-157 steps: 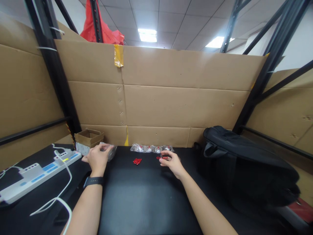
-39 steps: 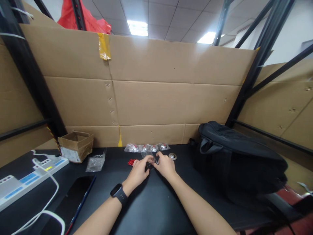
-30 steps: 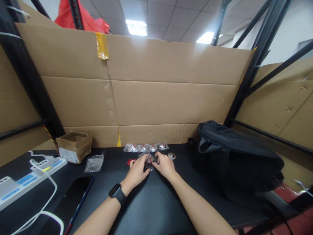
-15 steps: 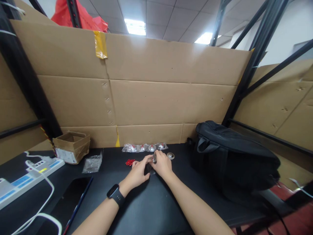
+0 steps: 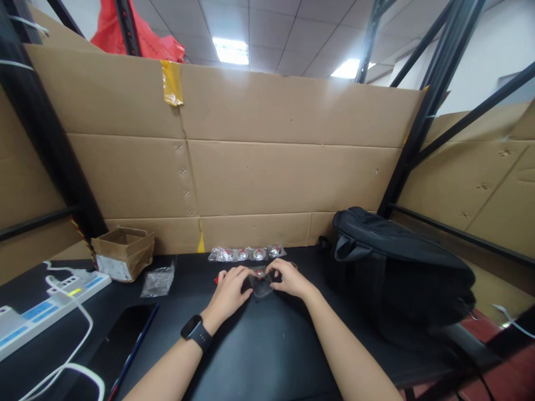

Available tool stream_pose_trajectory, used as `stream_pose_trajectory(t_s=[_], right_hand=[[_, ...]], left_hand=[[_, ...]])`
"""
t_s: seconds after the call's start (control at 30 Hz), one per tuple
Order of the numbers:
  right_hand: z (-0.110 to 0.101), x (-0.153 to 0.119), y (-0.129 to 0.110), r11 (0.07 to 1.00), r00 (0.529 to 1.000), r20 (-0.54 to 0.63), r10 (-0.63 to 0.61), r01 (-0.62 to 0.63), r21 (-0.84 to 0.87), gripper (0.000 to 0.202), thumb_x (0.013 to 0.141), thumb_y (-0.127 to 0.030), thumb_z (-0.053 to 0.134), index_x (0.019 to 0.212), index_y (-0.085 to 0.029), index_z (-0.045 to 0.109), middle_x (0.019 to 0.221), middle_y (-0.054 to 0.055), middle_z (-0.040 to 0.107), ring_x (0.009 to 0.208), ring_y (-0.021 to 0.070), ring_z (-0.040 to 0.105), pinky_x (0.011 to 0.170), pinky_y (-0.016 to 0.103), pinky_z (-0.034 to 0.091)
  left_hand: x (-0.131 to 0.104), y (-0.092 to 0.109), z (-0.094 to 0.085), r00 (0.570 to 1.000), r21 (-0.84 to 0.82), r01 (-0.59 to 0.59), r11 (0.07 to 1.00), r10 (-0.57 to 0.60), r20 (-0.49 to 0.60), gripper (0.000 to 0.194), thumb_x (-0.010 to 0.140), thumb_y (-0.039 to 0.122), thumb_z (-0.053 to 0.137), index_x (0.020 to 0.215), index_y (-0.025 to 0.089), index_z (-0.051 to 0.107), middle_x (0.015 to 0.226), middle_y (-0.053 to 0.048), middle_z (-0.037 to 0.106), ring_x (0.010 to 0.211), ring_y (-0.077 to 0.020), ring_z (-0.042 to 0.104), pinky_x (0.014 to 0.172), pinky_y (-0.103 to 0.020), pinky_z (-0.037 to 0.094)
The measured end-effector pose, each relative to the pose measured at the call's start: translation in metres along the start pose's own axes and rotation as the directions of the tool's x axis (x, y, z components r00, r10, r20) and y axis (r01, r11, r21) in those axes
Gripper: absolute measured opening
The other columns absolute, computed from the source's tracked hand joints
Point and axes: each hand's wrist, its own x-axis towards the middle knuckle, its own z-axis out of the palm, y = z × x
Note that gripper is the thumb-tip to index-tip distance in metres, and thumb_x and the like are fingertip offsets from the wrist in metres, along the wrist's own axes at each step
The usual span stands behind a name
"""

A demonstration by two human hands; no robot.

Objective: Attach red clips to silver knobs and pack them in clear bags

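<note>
A small clear plastic bag (image 5: 262,289) lies between my hands, with a round metal piece with a red centre (image 5: 259,273) at its far end. My left hand (image 5: 229,291) is at the bag's left edge, thumb and forefinger curled onto it. From the right, my right hand (image 5: 291,278) grips the opposite edge with thumb and fingertips. Red small parts (image 5: 216,279) peek out beside my left fingers, mostly hidden. Behind my hands, several bagged metal discs with red centres (image 5: 243,254) stand in a row. A loose metal ring is mostly covered by my right hand.
Flat clear plastic bags (image 5: 157,281) lie to the left near a cardboard box (image 5: 123,253). A power strip (image 5: 54,301) with white cables and a dark tablet-like slab (image 5: 115,345) are at far left. A black backpack (image 5: 397,273) stands right; a cardboard wall (image 5: 254,172) rises behind.
My hands have moved apart, the right one shifting right over the loose ring. The clear bag and the metal piece now show between them. My left hand covers more of the red parts.
</note>
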Motion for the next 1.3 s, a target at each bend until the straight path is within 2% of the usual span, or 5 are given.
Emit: stream_pose_trajectory(t_s=[0.33,0.5,0.73,0.87,1.3], right_hand=[[0.01,0.006,0.004,0.985,0.991,-0.066,0.12,-0.111,0.131,0.009,0.082,-0.023,0.067,0.082,-0.017,0.074,0.082,0.002,0.07,0.072,0.0141,0.062,0.07,0.023,0.046],[0.022,0.008,0.006,0.961,0.969,0.019,0.245,-0.245,0.127,0.018,0.086,-0.026,0.059,0.078,-0.015,0.07,0.066,0.0,0.065,0.063,0.0137,0.058,0.061,0.022,0.041],[0.027,0.002,-0.003,0.994,0.985,-0.15,0.084,-0.094,-0.059,0.038,0.078,-0.018,0.068,0.116,-0.02,0.061,0.103,0.006,0.064,0.092,0.0193,0.059,0.086,0.031,0.046],[0.023,0.001,-0.007,0.993,0.998,-0.04,-0.047,0.042,-0.111,0.049,0.077,-0.009,0.062,0.122,-0.028,0.063,0.129,0.006,0.057,0.117,0.023,0.051,0.103,0.037,0.039],[0.016,0.002,-0.012,0.992,0.999,0.029,0.038,-0.041,0.116,0.022,0.093,-0.024,0.053,0.107,-0.023,0.07,0.1,0.003,0.075,0.095,0.0195,0.068,0.09,0.032,0.047]], left_hand=[[0.003,0.001,-0.004,0.981,-0.183,0.191,0.964,-0.192,0.01,0.016,0.091,0.031,0.052,0.089,0.026,0.067,0.095,0.001,0.074,0.092,-0.0188,0.067,0.091,-0.034,0.037],[0.001,-0.001,0.005,0.96,-0.2,0.273,0.941,-0.281,-0.013,0.032,0.088,0.029,0.053,0.12,0.028,0.055,0.084,0.003,0.074,0.089,-0.0197,0.068,0.096,-0.039,0.034],[-0.003,0.002,0.011,0.992,0.07,0.119,0.99,-0.121,0.02,0.035,0.094,0.027,0.044,0.123,0.035,0.062,0.105,-0.005,0.066,0.104,-0.0242,0.055,0.093,-0.043,0.032],[-0.004,0.004,0.009,0.997,0.097,0.072,0.993,-0.073,0.009,0.033,0.092,0.041,0.05,0.119,0.032,0.066,0.126,-0.009,0.058,0.121,-0.0302,0.044,0.098,-0.048,0.03],[-0.001,-0.001,0.01,0.994,0.013,0.108,0.994,-0.108,0.007,0.022,0.095,0.028,0.047,0.1,0.026,0.068,0.102,-0.006,0.072,0.105,-0.024,0.055,0.093,-0.043,0.028]])
